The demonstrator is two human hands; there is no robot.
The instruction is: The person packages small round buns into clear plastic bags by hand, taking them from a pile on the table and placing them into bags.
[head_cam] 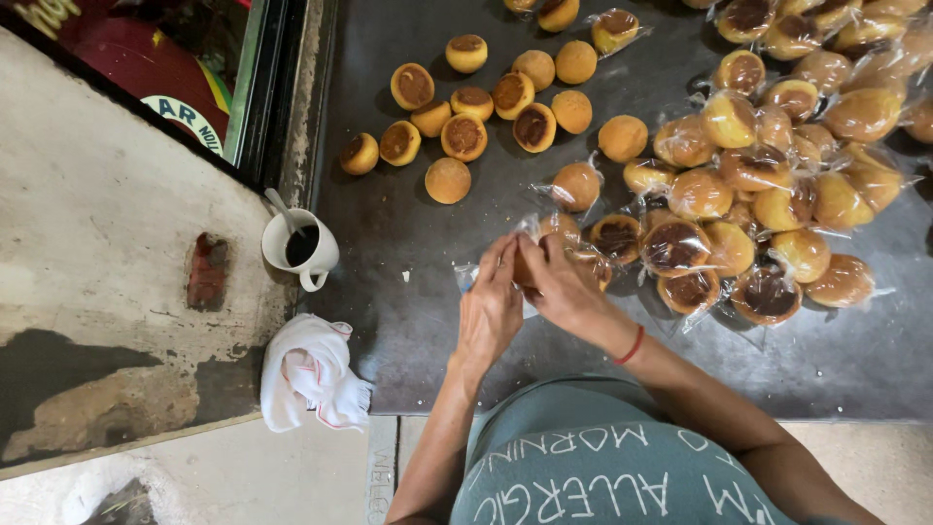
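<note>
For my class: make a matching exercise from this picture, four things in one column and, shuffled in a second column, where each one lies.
Things:
1. white mug
2. white cloth
3. unwrapped buns
4. wrapped buns

Places:
A. heaped on the right of the dark tabletop
B. at the tabletop's near left corner
C. loose at the top middle
D. at the tabletop's left edge, spoon inside

Pairs: 1-D, 2-B, 3-C, 4-A

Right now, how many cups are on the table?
1. The white cup, with a spoon, stands at the dark table's left edge, above the white cloth, left of the left hand and right hand gripping a wrapped bun.
</note>
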